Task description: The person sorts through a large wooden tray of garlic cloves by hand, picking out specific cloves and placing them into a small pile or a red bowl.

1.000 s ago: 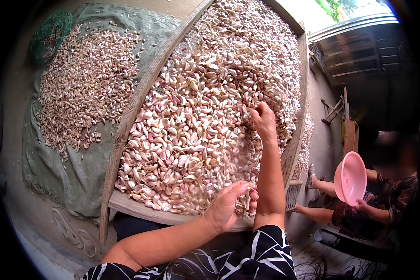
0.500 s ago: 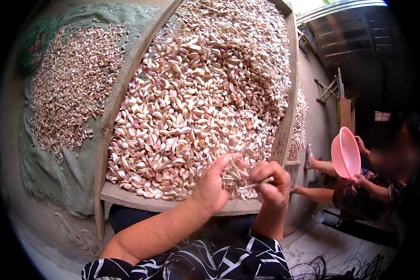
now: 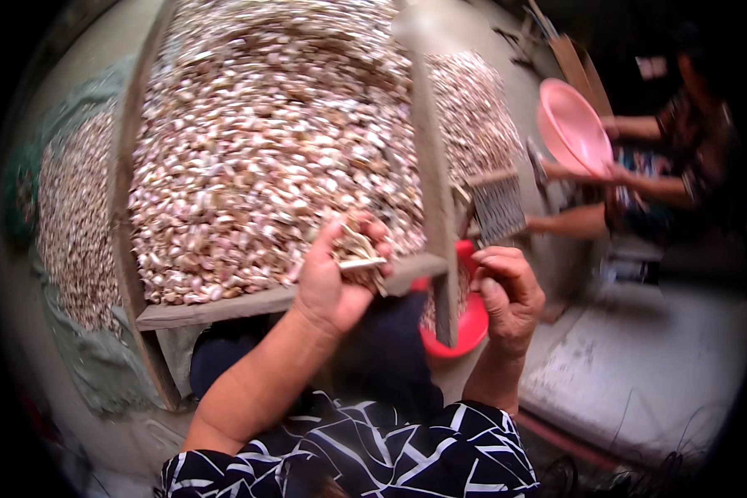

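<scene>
My left hand (image 3: 336,278) is turned palm up over the near wooden rail, its fingers curled round a bunch of dry, pale garlic stalks (image 3: 359,251). One whitish stalk lies across the palm. Just beyond it spreads a deep layer of pinkish-white garlic cloves (image 3: 266,166) in a wood-framed tray (image 3: 216,309). My right hand (image 3: 510,290) is raised right of the tray's corner, above a red basin (image 3: 461,336). Its fingers are loosely bent with the thumb apart, and I see nothing between them.
Below on the left, more cloves (image 3: 79,224) lie on a green sheet (image 3: 100,365). Further cloves (image 3: 473,108) spread right of the tray, near a slatted stool (image 3: 498,203). At the right a seated person (image 3: 672,166) holds a pink basin (image 3: 568,124).
The view has swung right. My right hand has moved away from the left, rightward past the tray's edge, and no longer grips a stalk. The red basin has come into view.
</scene>
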A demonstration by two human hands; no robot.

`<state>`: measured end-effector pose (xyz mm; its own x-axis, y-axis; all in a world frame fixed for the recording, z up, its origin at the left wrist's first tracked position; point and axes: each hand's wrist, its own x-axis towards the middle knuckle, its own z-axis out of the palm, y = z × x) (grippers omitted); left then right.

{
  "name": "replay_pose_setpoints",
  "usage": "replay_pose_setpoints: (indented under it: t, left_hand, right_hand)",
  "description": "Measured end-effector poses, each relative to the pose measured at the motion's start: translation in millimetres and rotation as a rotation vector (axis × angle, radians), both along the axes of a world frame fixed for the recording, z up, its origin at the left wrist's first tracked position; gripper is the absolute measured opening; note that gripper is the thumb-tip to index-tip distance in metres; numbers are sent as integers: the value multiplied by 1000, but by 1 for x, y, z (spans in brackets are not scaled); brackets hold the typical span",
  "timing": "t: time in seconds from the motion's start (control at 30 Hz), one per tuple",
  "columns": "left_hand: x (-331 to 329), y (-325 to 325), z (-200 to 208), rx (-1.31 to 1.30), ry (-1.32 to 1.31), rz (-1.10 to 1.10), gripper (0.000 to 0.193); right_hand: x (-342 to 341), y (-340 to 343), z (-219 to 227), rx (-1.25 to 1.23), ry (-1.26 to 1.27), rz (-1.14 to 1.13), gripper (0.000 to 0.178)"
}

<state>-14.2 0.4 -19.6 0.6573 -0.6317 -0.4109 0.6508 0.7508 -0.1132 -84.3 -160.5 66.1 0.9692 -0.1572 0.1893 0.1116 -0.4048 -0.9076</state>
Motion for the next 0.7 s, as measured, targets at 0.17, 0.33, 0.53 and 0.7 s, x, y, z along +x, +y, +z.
replay_pose_setpoints:
  t: [0.17,0.33,0.53,0.7]
  left_hand:
    - [-29,-57,13,29,-139,-159,21]
    - [-94,-145,29,234,-283,-426,26]
    - [-141,-205,24,414,-716,-725,66]
    - [-110,-190,28,494,-700,-564,60]
  right_hand:
    - [-117,-65,32,15,-37,-406,11]
    - [-198,-100,43,56,-59,-566,11]
    - [-242,-127,45,55,-170,-657,11]
    - [-257,-147,35,82,-114,-702,11]
